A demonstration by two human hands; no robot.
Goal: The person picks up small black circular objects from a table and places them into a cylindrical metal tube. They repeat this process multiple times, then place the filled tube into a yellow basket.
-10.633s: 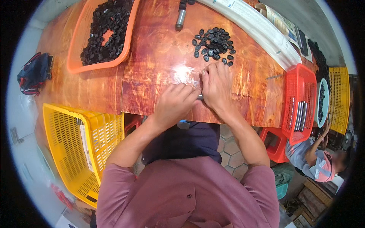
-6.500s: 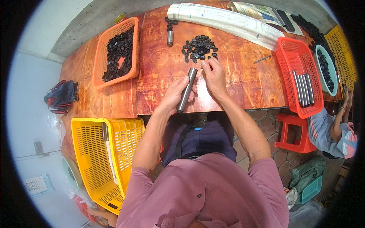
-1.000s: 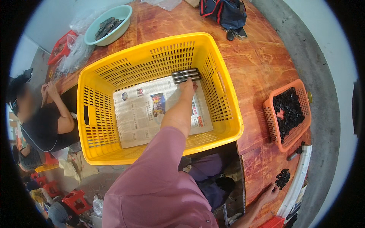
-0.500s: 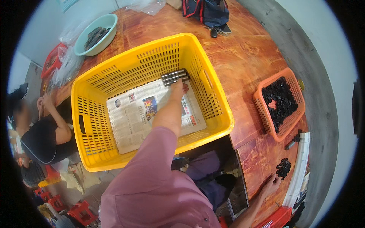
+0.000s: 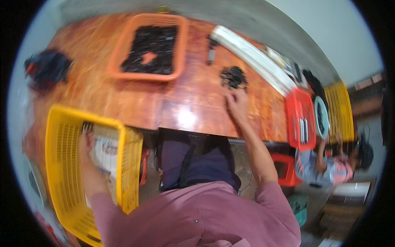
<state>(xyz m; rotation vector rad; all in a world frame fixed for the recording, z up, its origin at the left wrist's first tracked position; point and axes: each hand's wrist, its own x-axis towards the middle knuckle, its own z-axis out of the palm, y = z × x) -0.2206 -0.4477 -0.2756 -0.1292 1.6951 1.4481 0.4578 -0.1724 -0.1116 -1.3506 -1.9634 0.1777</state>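
The left hand (image 5: pixel 85 142) is low inside the yellow basket (image 5: pixel 61 173) at the near left, beside the tabletop (image 5: pixel 135 96); its fingers lie on the printed paper sheet (image 5: pixel 105 150) on the basket floor, just near the dark rods (image 5: pixel 87 126) at the far wall, and I cannot tell if its grip is closed, because the picture is blurred. The right hand (image 5: pixel 238 105) rests on the wood with fingers spread wide and holding nothing, touching the near edge of the small pile of black parts (image 5: pixel 233 77). Between the two hands the tabletop is bare up to its near edge, so there is open room. At the far side stands an orange tray (image 5: pixel 177 53) full of black pieces, and a long white package (image 5: pixel 255 59) runs along the far right edge. A red crate (image 5: pixel 294 111) sits at the right. Half a second ago the view was over the basket; now it has swung to the tabletop, and the left hand still stays in the basket.
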